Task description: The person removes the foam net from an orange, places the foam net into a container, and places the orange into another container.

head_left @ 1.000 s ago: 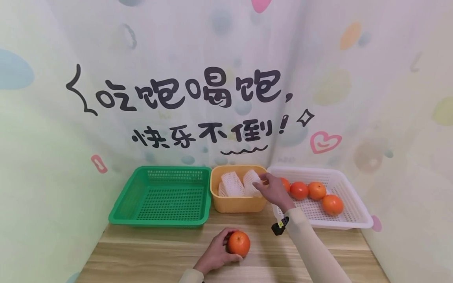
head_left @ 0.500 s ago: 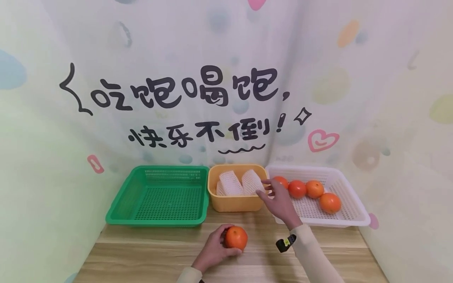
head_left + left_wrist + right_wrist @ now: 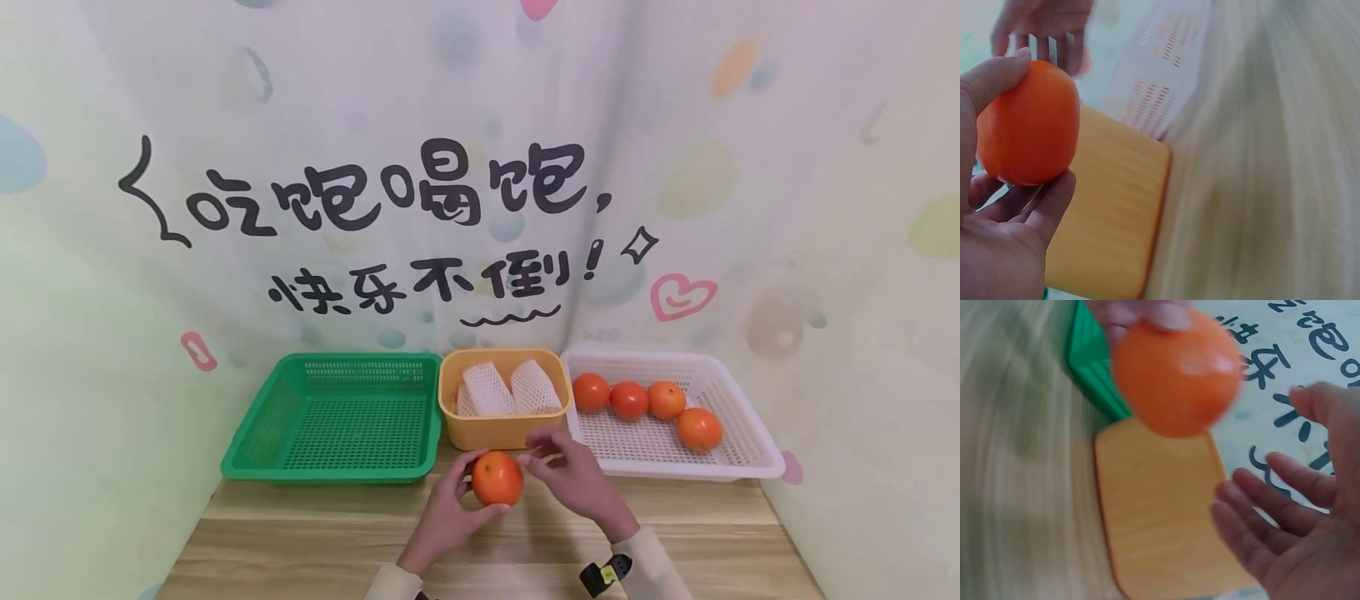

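Observation:
In the head view an orange [image 3: 497, 478] is gripped between the thumb and fingers of my left hand [image 3: 448, 508], held over the table in front of the yellow bin. The left wrist view shows the thumb on top of the orange [image 3: 1032, 125] and fingertips beneath it. My right hand [image 3: 573, 477] is just right of the fruit, holding nothing. Its fingers are spread and relaxed in the right wrist view, with a gap between the hand [image 3: 1310, 519] and the orange. Two white foam net sleeves [image 3: 489, 390] stand out in the yellow bin [image 3: 504, 433].
A green basket [image 3: 330, 477] stands left of the yellow bin. The white basket [image 3: 750, 417] on the right holds several oranges [image 3: 700, 429]. Behind them hangs a printed curtain [image 3: 450, 100], and the wooden table [image 3: 300, 542] runs in front.
My right hand has drawn back from the yellow bin's right side, down toward the orange. My left hand has raised the orange and moved it slightly forward, nearer the bin.

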Tool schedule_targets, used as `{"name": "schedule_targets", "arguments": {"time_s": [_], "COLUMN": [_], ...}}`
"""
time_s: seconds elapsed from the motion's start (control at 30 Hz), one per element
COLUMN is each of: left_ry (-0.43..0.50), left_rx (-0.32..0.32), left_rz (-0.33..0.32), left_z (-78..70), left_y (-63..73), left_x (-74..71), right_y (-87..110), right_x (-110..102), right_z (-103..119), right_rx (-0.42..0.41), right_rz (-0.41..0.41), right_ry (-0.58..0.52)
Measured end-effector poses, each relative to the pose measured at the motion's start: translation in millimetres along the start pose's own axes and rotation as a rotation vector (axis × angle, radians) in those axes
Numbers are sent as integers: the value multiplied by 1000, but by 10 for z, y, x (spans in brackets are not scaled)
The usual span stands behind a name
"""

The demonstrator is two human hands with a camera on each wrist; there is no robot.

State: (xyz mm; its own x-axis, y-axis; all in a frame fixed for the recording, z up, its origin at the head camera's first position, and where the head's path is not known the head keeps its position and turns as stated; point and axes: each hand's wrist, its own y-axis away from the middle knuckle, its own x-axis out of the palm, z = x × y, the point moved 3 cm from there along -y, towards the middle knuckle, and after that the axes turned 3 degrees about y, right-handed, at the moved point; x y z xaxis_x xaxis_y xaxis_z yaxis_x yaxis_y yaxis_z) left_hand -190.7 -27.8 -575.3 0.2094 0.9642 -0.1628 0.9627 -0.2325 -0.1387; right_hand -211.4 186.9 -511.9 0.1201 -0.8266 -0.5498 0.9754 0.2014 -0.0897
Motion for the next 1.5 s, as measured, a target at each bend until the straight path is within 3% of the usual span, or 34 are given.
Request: {"name": "schedule_targets", "arguments": {"time_s": [0.2,0.47,0.93,1.13,1.5], "left_ry": [0,-17,-119,-186,-450], "left_rx": [63,72,167,117,49], "left_rz": [-14,-26,25,-42,-153], "left_z": [-185,-241,-257,-256,-212], "left_y": [26,61,37,19,11], "left_x": [24,18,-49,-243,-582], "right_y": [109,159,128,87,25], "right_x": [178,256,165,0,-383], "right_z": [-43,-32,-29,-50,-126], "right_rx": [45,46,40,50,17], "right_rz": [157,172,63,-22,-113], "right_ry": [-172,-275,-250,-208,-48]}}
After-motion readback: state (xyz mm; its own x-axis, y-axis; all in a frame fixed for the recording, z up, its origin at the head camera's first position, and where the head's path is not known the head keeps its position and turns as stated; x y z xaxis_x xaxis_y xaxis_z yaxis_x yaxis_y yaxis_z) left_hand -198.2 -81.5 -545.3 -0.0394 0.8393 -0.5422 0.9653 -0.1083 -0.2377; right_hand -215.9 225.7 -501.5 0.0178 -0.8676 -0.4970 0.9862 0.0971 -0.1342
